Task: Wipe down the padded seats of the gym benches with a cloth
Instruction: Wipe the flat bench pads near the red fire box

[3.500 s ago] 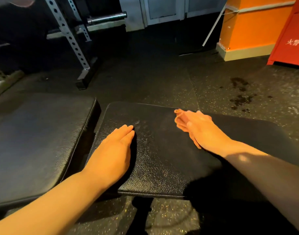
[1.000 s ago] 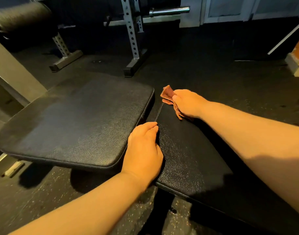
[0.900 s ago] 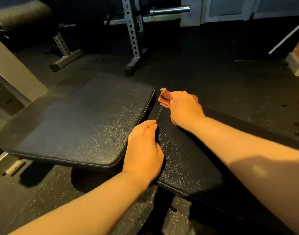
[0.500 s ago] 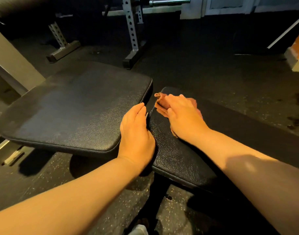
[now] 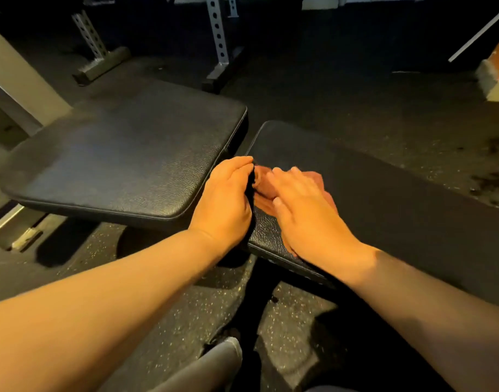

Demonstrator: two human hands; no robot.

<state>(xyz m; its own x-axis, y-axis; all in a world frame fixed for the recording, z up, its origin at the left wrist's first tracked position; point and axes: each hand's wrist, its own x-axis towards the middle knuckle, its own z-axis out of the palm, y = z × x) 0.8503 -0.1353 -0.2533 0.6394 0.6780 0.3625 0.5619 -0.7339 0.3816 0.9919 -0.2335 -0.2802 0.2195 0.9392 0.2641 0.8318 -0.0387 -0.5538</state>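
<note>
Right hand (image 5: 305, 210) lies flat on the cloth (image 5: 313, 176), fingers (image 5: 285, 176) extended and pressing it onto the near-left corner of the right pad (image 5: 384, 199). Not clenched; it looks like a flat-palm press rather than a pinch, though the thumb's hold underneath is not visible. Cloth is reddish-brown, bunched, mostly covered by the hand; only its far edge and a fold toward the gap show.

Left hand (image 5: 225, 199) rests at the gap between the two pads, palm on the corner of the left pad (image 5: 123, 154), fingers relaxed and straight, grasping nothing. Its fingertips are just beside the cloth; cannot tell if they touch it.

Progress, as a judgement: wiping is under way on the right pad, at the end nearest the gap. No clear wet streak or sheen difference separates wiped from unwiped vinyl in this light, so the share done cannot be read off. The left pad shows no sign either way. Any other benches lie outside the view.

Hard to make out: the right pad's far end runs out of frame at right. The bench frame below both pads is in shadow. Rack uprights (image 5: 218, 32) at top are cut off. Dark spots on the floor (image 5: 491, 176) at right are unidentifiable.
</note>
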